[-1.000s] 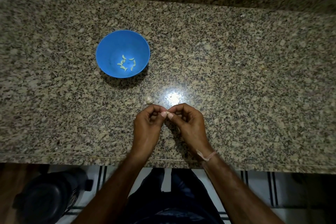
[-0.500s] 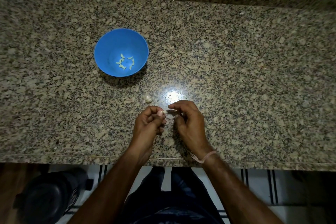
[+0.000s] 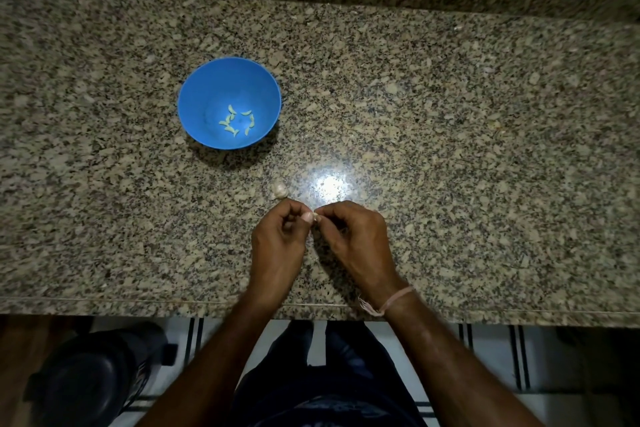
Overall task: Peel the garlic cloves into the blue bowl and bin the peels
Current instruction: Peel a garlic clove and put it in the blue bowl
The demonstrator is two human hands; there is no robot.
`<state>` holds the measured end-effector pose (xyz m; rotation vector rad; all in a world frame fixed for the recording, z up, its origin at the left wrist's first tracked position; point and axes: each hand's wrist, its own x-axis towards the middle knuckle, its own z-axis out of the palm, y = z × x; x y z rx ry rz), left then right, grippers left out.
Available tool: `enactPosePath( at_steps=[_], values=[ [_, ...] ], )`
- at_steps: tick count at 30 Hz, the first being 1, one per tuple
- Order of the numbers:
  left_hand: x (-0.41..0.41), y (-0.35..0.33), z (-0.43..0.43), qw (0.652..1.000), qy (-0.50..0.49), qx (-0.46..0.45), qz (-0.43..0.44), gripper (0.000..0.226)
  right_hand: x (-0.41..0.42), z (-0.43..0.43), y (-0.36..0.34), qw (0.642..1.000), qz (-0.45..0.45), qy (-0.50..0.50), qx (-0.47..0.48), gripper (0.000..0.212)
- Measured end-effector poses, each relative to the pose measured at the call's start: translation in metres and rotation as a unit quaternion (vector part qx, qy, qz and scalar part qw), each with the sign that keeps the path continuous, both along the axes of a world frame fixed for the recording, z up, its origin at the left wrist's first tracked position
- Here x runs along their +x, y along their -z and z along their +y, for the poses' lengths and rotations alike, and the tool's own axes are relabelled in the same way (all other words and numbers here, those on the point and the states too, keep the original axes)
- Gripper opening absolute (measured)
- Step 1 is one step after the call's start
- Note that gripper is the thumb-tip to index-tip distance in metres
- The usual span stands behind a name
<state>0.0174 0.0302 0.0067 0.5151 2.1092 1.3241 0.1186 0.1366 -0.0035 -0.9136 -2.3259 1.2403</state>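
Observation:
A blue bowl [image 3: 204, 94] stands on the granite counter, left of centre, with several peeled garlic cloves [image 3: 236, 120] in its bottom. Below it, near the counter's front edge, my left hand [image 3: 278, 246] and my right hand [image 3: 356, 243] meet fingertip to fingertip. A small pale garlic clove [image 3: 316, 217] is pinched between them. It is mostly hidden by the fingers. A small piece of garlic bulb [image 3: 280, 189] lies on the counter just above my left hand.
The granite counter [image 3: 467, 149] stretches wide to the right, with a bright light reflection beside the bulb piece. A black bin [image 3: 86, 378] stands on the floor at lower left, below the counter's front edge. A low granite backsplash runs along the back.
Half a second ago my hands were slightly apart. They have come back together at the fingertips on the clove. The bowl and the bulb piece have not moved.

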Motion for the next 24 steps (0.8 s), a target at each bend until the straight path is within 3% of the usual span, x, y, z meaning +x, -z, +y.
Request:
enactPosePath(
  at_steps=[3, 6, 9, 13, 17, 21, 24],
  values=[
    [0.001, -0.003, 0.000, 0.998, 0.007, -0.002, 0.062, 0.010, -0.001, 0.000, 0.002, 0.997, -0.029, -0.035, 0.059, 0.016],
    [0.001, -0.004, 0.000, 0.998, 0.006, -0.007, 0.065, 0.010, -0.003, -0.002, 0.004, 0.994, -0.046, -0.041, 0.085, 0.020],
    [0.000, -0.001, 0.002, 0.998, -0.028, 0.002, -0.059, 0.008, -0.002, -0.004, 0.006, 0.997, -0.040, -0.018, 0.068, 0.019],
    [-0.001, 0.002, 0.002, 0.943, -0.109, 0.058, -0.308, 0.019, -0.002, -0.006, 0.005, 0.998, 0.015, 0.034, -0.055, 0.007],
    [-0.004, 0.005, 0.001, 0.925, -0.110, 0.069, -0.357, 0.020, -0.004, -0.004, 0.000, 0.972, 0.072, 0.054, -0.218, 0.024],
    [-0.008, 0.003, 0.002, 0.921, -0.077, 0.065, -0.377, 0.027, -0.003, 0.000, 0.001, 0.966, 0.082, 0.046, -0.242, 0.017],
    [-0.009, 0.002, 0.003, 0.913, -0.087, 0.052, -0.396, 0.017, -0.003, 0.001, 0.002, 0.960, 0.084, 0.049, -0.263, 0.012]
  ],
)
